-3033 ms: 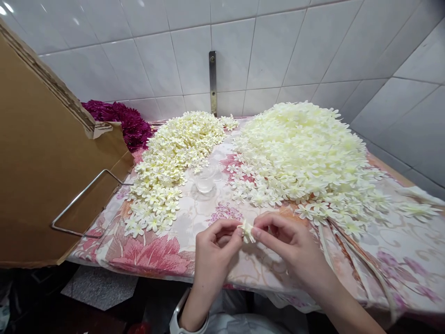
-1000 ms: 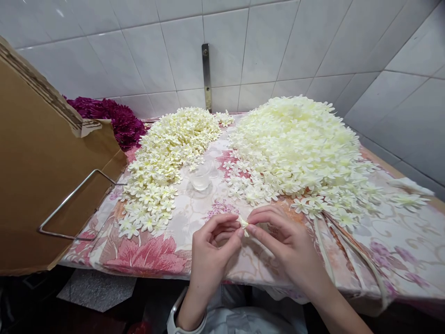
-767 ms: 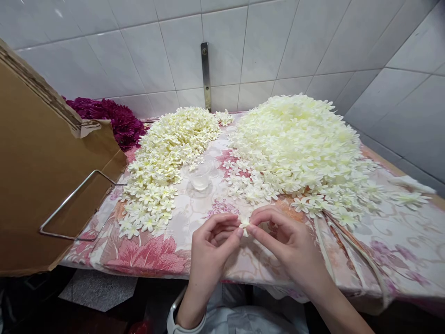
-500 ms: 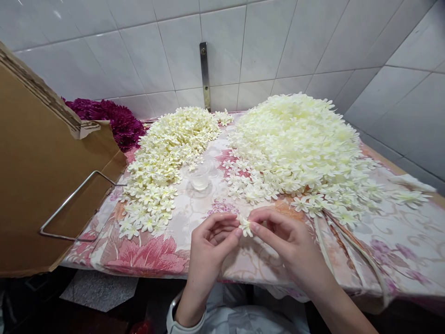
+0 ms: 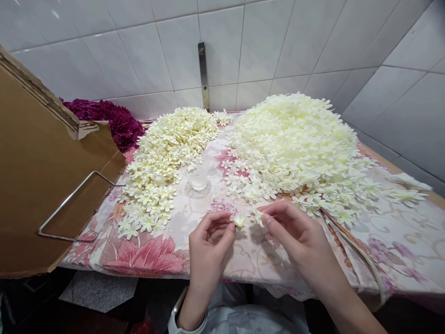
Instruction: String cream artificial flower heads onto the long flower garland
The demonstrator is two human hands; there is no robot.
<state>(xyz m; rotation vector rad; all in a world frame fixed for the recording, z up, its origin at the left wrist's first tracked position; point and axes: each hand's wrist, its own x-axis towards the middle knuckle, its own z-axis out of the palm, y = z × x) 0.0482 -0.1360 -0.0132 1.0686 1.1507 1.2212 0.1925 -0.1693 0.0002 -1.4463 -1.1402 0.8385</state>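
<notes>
Facing inward, left hand pinching pale flower, right hand pinching second flower.

Cool, fairly even light from above brightened the frame, leaving a small glint on the wall tiles at the upper left. The large pale pile right of centre shone brightest, its petals washing together, while the space below the surface sank nearly to black at lower left. A soft shadow lay beneath the right hand, whose small flower looked slightly blurred. Wide-angle distortion tilted the tile lines outward, and the extreme upper right corner darkened.
</notes>
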